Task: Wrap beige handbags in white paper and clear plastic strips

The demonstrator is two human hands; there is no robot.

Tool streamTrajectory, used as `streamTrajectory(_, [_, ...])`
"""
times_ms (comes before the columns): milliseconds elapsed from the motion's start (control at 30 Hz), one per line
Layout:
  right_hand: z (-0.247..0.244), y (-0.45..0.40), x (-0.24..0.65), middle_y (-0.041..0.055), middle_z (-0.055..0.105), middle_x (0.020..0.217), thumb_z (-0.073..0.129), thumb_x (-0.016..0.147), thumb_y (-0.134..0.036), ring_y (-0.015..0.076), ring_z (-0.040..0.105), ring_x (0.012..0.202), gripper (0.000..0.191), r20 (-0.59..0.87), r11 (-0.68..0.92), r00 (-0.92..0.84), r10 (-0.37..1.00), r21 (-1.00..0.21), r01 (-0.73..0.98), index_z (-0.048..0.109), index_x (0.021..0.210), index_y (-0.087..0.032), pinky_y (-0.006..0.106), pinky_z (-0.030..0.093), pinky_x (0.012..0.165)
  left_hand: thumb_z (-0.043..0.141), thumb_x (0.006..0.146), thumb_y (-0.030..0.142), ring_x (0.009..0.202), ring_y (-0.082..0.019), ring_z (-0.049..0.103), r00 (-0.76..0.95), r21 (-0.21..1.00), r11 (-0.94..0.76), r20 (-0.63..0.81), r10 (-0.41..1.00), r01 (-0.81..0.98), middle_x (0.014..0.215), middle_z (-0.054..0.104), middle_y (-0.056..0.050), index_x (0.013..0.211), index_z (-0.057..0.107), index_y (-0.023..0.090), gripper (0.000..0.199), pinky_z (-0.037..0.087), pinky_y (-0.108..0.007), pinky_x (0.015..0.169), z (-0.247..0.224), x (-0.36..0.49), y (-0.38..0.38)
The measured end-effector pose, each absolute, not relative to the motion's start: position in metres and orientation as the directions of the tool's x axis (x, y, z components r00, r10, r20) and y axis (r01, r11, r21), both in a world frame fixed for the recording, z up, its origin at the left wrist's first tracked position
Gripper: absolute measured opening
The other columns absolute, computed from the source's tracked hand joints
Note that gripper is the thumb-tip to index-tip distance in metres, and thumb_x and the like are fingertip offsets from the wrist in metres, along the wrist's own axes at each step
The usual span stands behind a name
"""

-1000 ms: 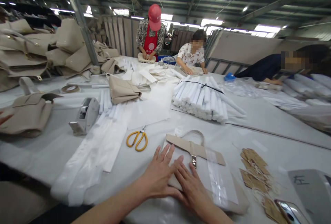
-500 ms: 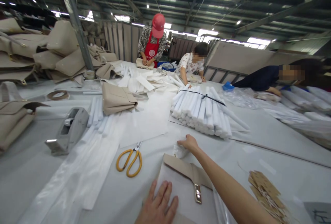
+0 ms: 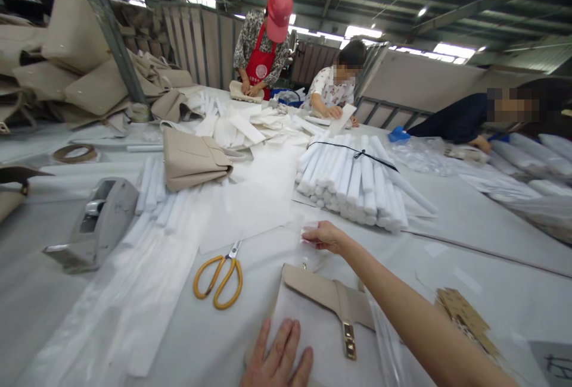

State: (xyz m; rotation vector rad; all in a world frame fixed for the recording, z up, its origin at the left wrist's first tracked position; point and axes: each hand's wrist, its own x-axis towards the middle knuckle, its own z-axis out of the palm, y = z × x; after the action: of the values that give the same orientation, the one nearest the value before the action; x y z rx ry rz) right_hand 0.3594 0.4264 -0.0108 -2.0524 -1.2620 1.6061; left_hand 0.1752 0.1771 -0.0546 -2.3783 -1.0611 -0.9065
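A beige handbag lies flat on the table in front of me, its flap strap ending in a shiny metal clasp. My left hand rests on the bag's pale lower body with fingers spread. Beyond the bag's top edge, my right hand pinches a thin piece of clear plastic. The forearm passes over the bag's right side, where more clear plastic lies. Left of the bag are scissors with yellow handles.
A grey tape dispenser and flat white strips occupy the left. Bundled white rolls stand ahead, with brown tags at right. Another beige bag sits beyond the scissors. Three co-workers work across the table, one in a red cap.
My right hand has shifted slightly, and the clear plastic now shows between its fingers. My left hand stays on the bag. The view has tilted a little; a co-worker across the table lifts a white strip.
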Motion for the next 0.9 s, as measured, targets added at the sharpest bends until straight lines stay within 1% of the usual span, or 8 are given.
streamTrajectory(133, [-0.006, 0.434, 0.353, 0.0013, 0.063, 0.089, 0.059, 0.091, -0.026, 0.0109, 0.062, 0.071, 0.017, -0.657, -0.599, -0.040, 0.753, -0.709, 0.373, 0.060, 0.100, -0.013, 0.026, 0.055, 0.062, 0.063, 0.080, 0.038, 0.122, -0.027, 0.051, 0.485, -0.057, -0.636, 0.700, 0.524, 0.769, 0.108, 0.068, -0.009, 0.107, 0.057, 0.026, 0.030, 0.016, -0.056, 0.114, -0.057, 0.178, 0.176])
streamTrajectory(233, [-0.004, 0.443, 0.348, 0.0011, 0.063, 0.087, 0.059, 0.091, -0.027, 0.0108, 0.062, 0.071, 0.016, -0.639, -0.589, -0.054, 0.767, -0.735, 0.337, 0.060, 0.099, -0.013, 0.026, 0.055, 0.061, 0.064, 0.080, 0.038, 0.121, -0.028, 0.052, 0.471, -0.040, -0.643, 0.716, 0.515, 0.765, 0.106, 0.069, -0.011, 0.106, 0.058, 0.026, 0.030, 0.017, -0.057, 0.114, -0.061, 0.179, 0.176])
streamTrajectory(467, [0.009, 0.461, 0.344, 0.0008, 0.063, 0.086, 0.058, 0.091, -0.029, 0.0104, 0.061, 0.068, 0.018, -0.575, -0.537, -0.011, 0.818, -0.770, 0.345, 0.060, 0.098, -0.013, 0.026, 0.054, 0.060, 0.063, 0.081, 0.040, 0.122, -0.028, 0.051, 0.510, -0.064, -0.645, 0.673, 0.536, 0.762, 0.117, 0.065, -0.012, 0.113, 0.054, 0.027, 0.036, 0.015, -0.058, 0.114, -0.060, 0.178, 0.175])
streamTrajectory(567, [0.032, 0.461, 0.340, 0.0005, 0.064, 0.080, 0.060, 0.090, -0.026, 0.0104, 0.061, 0.065, 0.015, -0.510, -0.472, -0.011, 0.860, -0.804, 0.362, 0.061, 0.093, -0.012, 0.025, 0.054, 0.059, 0.061, 0.082, 0.044, 0.125, -0.029, 0.048, 0.566, -0.085, -0.662, 0.607, 0.558, 0.744, 0.123, 0.061, -0.013, 0.121, 0.050, 0.026, 0.045, 0.009, -0.059, 0.114, -0.054, 0.173, 0.173])
streamTrajectory(667, [0.066, 0.441, 0.335, 0.0029, 0.066, 0.070, 0.063, 0.086, -0.021, 0.0114, 0.061, 0.062, 0.011, -0.399, -0.359, -0.026, 0.917, -0.849, 0.388, 0.065, 0.085, -0.010, 0.024, 0.052, 0.060, 0.056, 0.078, 0.062, 0.132, -0.034, 0.039, 0.655, -0.052, -0.713, 0.446, 0.610, 0.699, 0.136, 0.050, -0.019, 0.137, 0.037, 0.024, 0.072, -0.002, -0.062, 0.112, -0.050, 0.167, 0.167])
streamTrajectory(733, [0.086, 0.408, 0.334, 0.0047, 0.067, 0.069, 0.065, 0.083, -0.022, 0.0138, 0.062, 0.065, 0.013, -0.324, -0.280, -0.041, 0.945, -0.868, 0.410, 0.068, 0.080, -0.010, 0.025, 0.051, 0.063, 0.051, 0.074, 0.073, 0.138, -0.037, 0.028, 0.694, 0.039, -0.734, 0.294, 0.657, 0.678, 0.147, 0.034, -0.023, 0.144, 0.025, 0.022, 0.090, -0.004, -0.064, 0.111, -0.049, 0.163, 0.163])
streamTrajectory(833, [0.095, 0.329, 0.337, 0.0055, 0.072, 0.081, 0.065, 0.080, -0.028, 0.0218, 0.066, 0.080, 0.016, -0.212, -0.134, -0.115, 0.971, -0.871, 0.472, 0.072, 0.079, -0.013, 0.032, 0.053, 0.076, 0.049, 0.075, 0.074, 0.142, -0.037, 0.015, 0.699, 0.177, -0.712, 0.139, 0.701, 0.679, 0.154, 0.016, -0.023, 0.148, 0.014, 0.025, 0.095, 0.002, -0.065, 0.111, -0.048, 0.160, 0.158])
streamTrajectory(900, [0.080, 0.266, 0.342, 0.0042, 0.072, 0.103, 0.056, 0.083, -0.025, 0.0253, 0.065, 0.096, 0.025, 0.014, 0.177, -0.278, 0.960, -0.802, 0.571, 0.072, 0.102, -0.020, 0.039, 0.050, 0.090, 0.048, 0.077, 0.073, 0.143, -0.038, 0.013, 0.703, 0.222, -0.707, 0.112, 0.703, 0.672, 0.154, 0.013, -0.022, 0.148, 0.013, 0.026, 0.093, 0.006, -0.067, 0.110, -0.047, 0.159, 0.158])
